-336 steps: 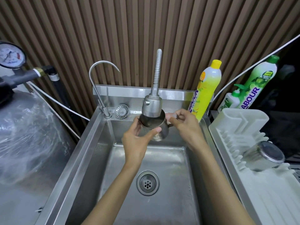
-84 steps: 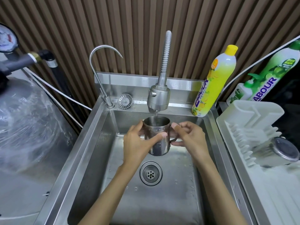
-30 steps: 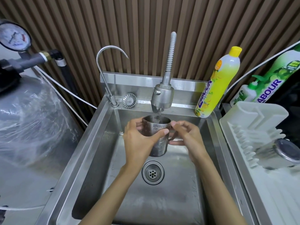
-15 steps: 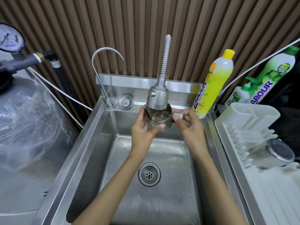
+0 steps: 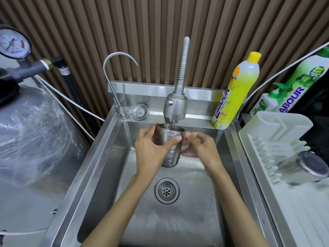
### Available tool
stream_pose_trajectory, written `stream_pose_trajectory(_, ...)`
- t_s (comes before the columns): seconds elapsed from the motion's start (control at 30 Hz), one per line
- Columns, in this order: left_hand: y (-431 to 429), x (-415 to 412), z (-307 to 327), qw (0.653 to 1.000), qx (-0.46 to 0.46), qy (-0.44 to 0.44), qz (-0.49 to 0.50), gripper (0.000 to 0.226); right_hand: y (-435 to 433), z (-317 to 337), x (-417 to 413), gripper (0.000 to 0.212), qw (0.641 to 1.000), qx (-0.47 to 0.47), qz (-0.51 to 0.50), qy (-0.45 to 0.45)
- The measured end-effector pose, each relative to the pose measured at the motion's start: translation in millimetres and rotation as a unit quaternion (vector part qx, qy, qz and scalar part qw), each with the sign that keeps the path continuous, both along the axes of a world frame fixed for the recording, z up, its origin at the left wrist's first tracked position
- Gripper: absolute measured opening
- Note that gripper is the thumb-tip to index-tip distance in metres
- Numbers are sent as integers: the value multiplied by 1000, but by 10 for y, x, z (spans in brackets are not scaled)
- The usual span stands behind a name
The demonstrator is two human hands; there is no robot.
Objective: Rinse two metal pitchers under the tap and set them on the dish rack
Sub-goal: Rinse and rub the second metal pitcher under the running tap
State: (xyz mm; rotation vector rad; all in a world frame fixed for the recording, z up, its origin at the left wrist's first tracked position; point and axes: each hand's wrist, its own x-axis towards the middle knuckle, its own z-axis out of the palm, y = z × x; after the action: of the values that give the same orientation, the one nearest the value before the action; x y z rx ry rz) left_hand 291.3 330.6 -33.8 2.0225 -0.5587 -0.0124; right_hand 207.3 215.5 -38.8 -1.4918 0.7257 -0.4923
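Head view, over the sink (image 5: 99, 157); pitcher (image 5: 171, 155) held upright above the basin, mouth up, rim just below the tap head (image 5: 175, 108) and apart from it; a thin stream of water (image 5: 173, 123) falls from the tap head into the open mouth.

Left hand (image 5: 151, 150): wrapped round the pitcher body from the left; thumb lies across the near face just under the rim, fingers pass behind the far side; firm hold on the pitcher.

Right hand (image 5: 203, 148): fingers curled in against the right, handle side of the pitcher; the handle itself is mostly hidden under them; holds the pitcher there.

Pitcher bottom hangs over the basin floor, behind the drain (image 5: 166, 190); graduation marks show on the near wall.

Second pitcher (image 5: 309, 166): on the rack (image 5: 267, 132) to the right of the sink, tipped over among the pegs, round base toward the camera; somewhat blurred.

Surroundings: yellow bottle (image 5: 236, 93) on the back right corner of the sink ledge; green bottle (image 5: 300, 82) and pump bottle (image 5: 263, 105) behind the rack; gooseneck tap (image 5: 115, 68) and strainer (image 5: 139, 111) on the back left ledge; gauge (image 5: 13, 44) above a plastic-wrapped tank (image 5: 26, 131) at left.
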Motion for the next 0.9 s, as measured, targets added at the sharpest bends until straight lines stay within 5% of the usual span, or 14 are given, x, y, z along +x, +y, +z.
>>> stream_pose_trajectory(0.17, -50, -62, -33, 986, -32, 147, -70, 45, -179, 177, -116, 23, 969, -208, -55, 121)
stream_pose_trajectory(0.33, -144, -21, -74, 944, -133, 268, -139, 56, -165, 361, -161, 22, 946, -297, -76, 107)
stream_pose_trajectory(0.47, -238, -35, -45, 932, -228, 260, -104, 55, -162, 305, -91, 21, 975, -215, -39, 25)
stream_pose_trajectory(0.57, -234, -40, 13, 953, -252, 160, -46, 71, -158, 209, 29, 16, 990, -135, 31, -30)
stream_pose_trajectory(0.73, -96, -38, 86, 989, -142, -37, -5, 82, -38, -41, 170, 17, 984, 91, 91, -124)
stream_pose_trajectory(0.9, -20, -87, 98, 997, -53, -51, 36, 74, 90, -44, 106, 20, 991, 95, 79, -59)
